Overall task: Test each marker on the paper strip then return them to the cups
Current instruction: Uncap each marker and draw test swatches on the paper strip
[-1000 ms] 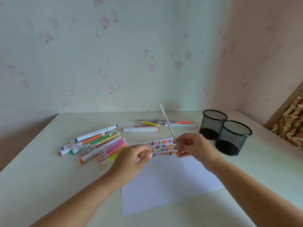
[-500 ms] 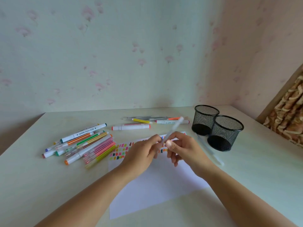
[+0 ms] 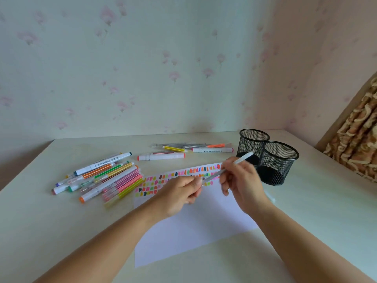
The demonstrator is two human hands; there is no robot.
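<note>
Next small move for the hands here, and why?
Likely seat the cap, though it's blurred: left hand pinches the lower end of the white pen, right hand grips its barrel above the paper strip. The nearer mesh cup stands alongside.

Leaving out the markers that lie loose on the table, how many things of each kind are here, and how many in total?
black mesh cups: 2
white paper sheet: 1
paper strip with colour marks: 1
white marker gripped by the right hand: 1
Total: 5
</note>
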